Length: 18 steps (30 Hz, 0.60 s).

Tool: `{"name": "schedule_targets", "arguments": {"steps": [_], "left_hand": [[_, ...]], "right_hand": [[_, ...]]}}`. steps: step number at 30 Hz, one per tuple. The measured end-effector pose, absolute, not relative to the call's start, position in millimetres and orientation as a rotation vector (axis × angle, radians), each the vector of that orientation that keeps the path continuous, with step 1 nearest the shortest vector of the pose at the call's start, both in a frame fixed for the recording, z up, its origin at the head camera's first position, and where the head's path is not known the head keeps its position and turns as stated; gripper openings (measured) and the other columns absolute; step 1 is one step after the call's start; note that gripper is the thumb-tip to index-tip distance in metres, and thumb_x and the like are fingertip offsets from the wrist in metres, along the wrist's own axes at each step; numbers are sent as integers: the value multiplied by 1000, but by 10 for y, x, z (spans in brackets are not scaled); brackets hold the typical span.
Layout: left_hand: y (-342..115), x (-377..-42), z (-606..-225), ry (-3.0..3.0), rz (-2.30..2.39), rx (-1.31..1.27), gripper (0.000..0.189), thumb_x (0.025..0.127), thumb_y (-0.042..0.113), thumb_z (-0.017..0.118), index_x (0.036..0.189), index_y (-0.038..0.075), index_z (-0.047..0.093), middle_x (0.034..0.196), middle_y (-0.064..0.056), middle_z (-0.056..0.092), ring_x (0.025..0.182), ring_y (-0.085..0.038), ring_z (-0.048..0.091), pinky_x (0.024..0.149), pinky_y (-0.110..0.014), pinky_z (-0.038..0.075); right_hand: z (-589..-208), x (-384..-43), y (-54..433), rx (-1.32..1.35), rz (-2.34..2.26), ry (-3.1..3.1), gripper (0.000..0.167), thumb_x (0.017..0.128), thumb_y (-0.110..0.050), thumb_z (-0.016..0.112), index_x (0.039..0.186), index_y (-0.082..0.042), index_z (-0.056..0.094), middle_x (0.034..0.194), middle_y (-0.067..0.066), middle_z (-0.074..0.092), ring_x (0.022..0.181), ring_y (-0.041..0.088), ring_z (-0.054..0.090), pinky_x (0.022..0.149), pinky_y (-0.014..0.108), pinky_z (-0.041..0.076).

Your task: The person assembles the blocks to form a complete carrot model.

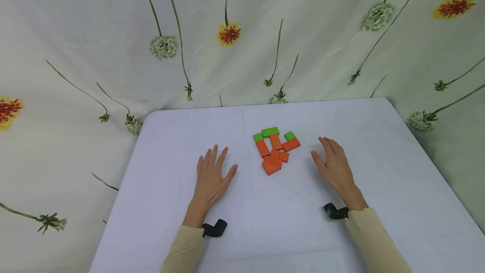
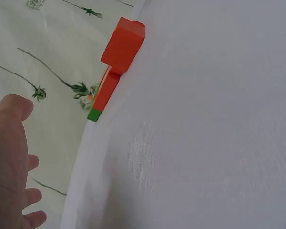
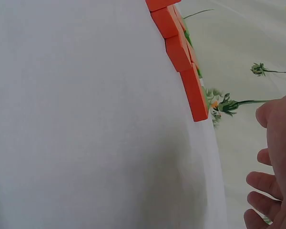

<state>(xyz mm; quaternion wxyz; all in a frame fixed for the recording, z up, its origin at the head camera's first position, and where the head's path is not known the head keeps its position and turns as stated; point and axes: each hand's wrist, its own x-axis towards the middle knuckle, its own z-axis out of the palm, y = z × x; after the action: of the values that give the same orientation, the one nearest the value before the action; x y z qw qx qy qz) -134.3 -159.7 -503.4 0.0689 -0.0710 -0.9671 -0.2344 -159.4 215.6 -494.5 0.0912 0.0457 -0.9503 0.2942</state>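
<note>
Several orange and green blocks lie grouped at the middle of the table in the head view. A pointed orange block (image 1: 272,165) is nearest to me, with two small orange blocks (image 1: 279,155) just behind it. Longer orange blocks (image 1: 262,148) fan out farther back, and green blocks (image 1: 270,132) sit at their far ends. My left hand (image 1: 212,176) is left of the group, fingers spread and holding nothing. To the right of the blocks is my right hand (image 1: 335,165), its fingers loosely extended, also holding nothing. Both hands are apart from the blocks.
A white cloth covers the table (image 1: 265,222), whose far edge meets a flowered curtain (image 1: 322,54). Black wrist cameras (image 1: 216,228) are strapped at both sleeve cuffs.
</note>
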Motion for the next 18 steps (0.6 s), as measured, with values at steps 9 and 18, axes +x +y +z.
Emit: {"name": "schedule_targets", "arguments": {"steps": [9,18], "left_hand": [[-1424,-1496,-5139,-2883,-844,-309,63,104,50,50,157,14,44,162,-19,39,150,-39,35,125,-58,21],[-1198,-1675,-5168,-2886,-992,-362,53,107,44,49,153,18,51,156,-15,49,144,-36,45,119,-56,34]], "right_hand": [[-5061,-1712,2026,127,988,-2829,54,105,-30,58,148,1,49,151,27,48,142,46,39,116,62,36],[-5077,-1813,1857,153,1017,-2840,50,104,-29,59,145,-2,54,149,25,52,142,44,41,116,61,37]]}}
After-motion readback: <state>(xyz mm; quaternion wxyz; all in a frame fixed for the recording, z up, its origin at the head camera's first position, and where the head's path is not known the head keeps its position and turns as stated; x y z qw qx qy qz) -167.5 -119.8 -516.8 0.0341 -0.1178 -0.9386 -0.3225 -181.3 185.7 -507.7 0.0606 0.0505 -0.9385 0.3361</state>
